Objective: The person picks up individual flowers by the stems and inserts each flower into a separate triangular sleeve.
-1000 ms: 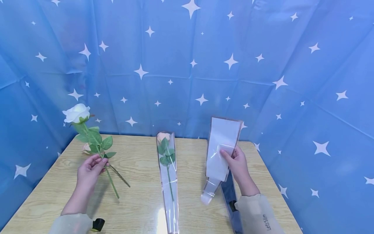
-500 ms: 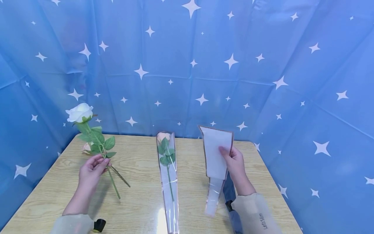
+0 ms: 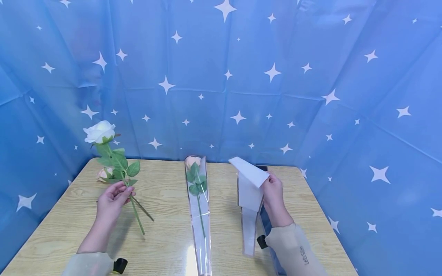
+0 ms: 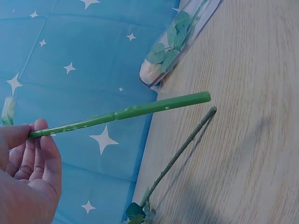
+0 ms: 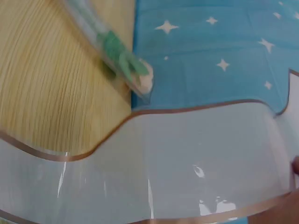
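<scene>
My left hand (image 3: 113, 198) pinches the green stem of an artificial white rose (image 3: 100, 132), holding it upright at a slant above the left side of the table. In the left wrist view the lower end of its stem (image 4: 140, 110) sticks out past the fingertips. My right hand (image 3: 274, 195) grips a white flower sleeve (image 3: 249, 193) by its upper right edge; its wide top flap folds over toward me. In the right wrist view the sleeve (image 5: 201, 158) shows clear glossy film with a rose-gold border. Most of the right fingers are hidden behind it.
A peach rose in a clear sleeve (image 3: 195, 174) lies mid-table. Another peach rose (image 3: 103, 174) lies behind my left hand, its brownish stem (image 4: 175, 156) on the wood. A dark blue strip (image 3: 266, 222) lies under my right forearm. A blue star-patterned curtain (image 3: 207, 57) surrounds the table (image 3: 162, 214).
The left hand has drifted slightly right with the white rose. The right hand has moved left and down with the sleeve, whose top has folded over toward me.
</scene>
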Available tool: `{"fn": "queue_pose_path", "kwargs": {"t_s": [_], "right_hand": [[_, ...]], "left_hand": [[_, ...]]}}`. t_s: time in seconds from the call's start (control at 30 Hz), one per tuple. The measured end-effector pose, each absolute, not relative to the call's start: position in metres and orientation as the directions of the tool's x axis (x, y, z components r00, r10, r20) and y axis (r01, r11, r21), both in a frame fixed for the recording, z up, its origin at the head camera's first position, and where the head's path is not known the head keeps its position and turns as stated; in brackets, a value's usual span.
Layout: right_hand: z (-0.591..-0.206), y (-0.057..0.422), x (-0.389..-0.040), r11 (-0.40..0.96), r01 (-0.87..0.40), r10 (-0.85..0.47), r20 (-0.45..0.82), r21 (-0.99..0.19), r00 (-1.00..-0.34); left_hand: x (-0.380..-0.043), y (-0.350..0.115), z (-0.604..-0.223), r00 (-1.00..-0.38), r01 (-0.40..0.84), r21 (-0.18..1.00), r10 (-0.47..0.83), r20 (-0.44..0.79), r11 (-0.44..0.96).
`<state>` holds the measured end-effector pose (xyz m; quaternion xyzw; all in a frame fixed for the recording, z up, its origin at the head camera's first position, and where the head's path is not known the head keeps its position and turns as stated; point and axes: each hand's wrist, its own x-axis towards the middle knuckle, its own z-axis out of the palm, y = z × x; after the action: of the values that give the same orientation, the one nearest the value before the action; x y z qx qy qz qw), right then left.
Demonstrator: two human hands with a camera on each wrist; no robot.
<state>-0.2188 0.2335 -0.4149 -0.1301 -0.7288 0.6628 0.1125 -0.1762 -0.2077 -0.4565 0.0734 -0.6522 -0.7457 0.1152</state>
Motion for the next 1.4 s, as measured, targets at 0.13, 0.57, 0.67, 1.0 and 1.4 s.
{"fn": "queue_pose_path", "kwargs": {"t_s": [0.13, 0.57, 0.67, 1.0, 1.4], "right_hand": [[-0.419, 0.235, -0.221, 0.003, 0.114, 0.29, -0.109, -0.993, -0.951], [-0.422, 0.23, -0.218, -0.036, 0.112, 0.282, -0.118, -0.993, -0.952], [-0.423, 0.226, -0.218, -0.029, 0.102, 0.289, -0.106, -0.994, -0.952], [-0.425, 0.223, -0.22, -0.018, 0.138, 0.32, -0.136, -0.99, -0.937], [-0.422, 0.215, -0.215, 0.047, 0.145, 0.304, -0.124, -0.988, -0.945]], "left_hand": [[-0.176, -0.207, -0.456, -0.962, 0.07, 0.99, -0.269, 0.035, -0.121], [-0.177, -0.204, -0.454, -0.964, 0.053, 0.993, -0.266, 0.022, -0.11], [-0.178, -0.204, -0.454, -0.963, 0.051, 0.993, -0.27, 0.02, -0.108], [-0.178, -0.203, -0.456, -0.966, 0.07, 0.991, -0.254, 0.039, -0.116], [-0.177, -0.198, -0.451, -0.966, 0.103, 0.985, -0.251, 0.066, -0.139]]}}
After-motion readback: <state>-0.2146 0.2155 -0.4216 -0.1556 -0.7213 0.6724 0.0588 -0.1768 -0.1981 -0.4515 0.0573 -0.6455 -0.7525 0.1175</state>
